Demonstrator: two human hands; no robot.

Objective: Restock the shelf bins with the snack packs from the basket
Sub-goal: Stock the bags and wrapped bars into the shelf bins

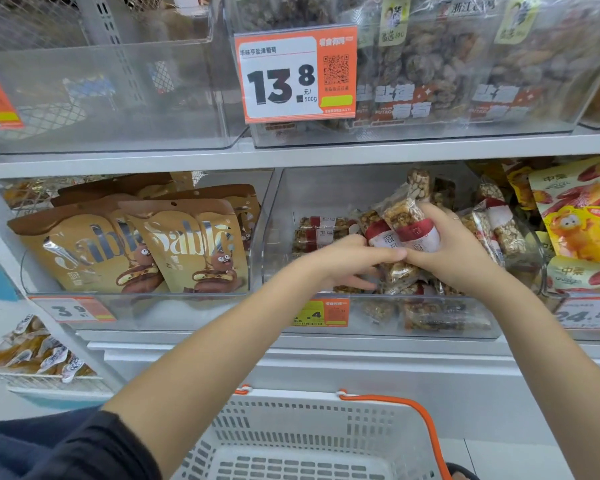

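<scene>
Both my hands reach into a clear plastic shelf bin [278, 209] on the middle shelf, partly filled with nut-bar snack packs [321, 230] in clear wrap with red-and-white labels. My right hand [454, 251] grips a bundle of these packs [409, 220] above the pile. My left hand [347, 261] lies with fingers extended against the lower packs beside it, thumb touching the bundle. A white plastic basket [291, 431] with an orange handle sits below my arms; the part of its floor in view holds no packs.
Left of the bin, gold "Sable" cookie bags [187, 247] fill a neighbouring bin. Yellow date-snack bags [582, 216] stand to the right. The upper shelf carries a see-through bin [101, 98] and a bin of dark fruit packs [430, 74] with a 13.8 price tag.
</scene>
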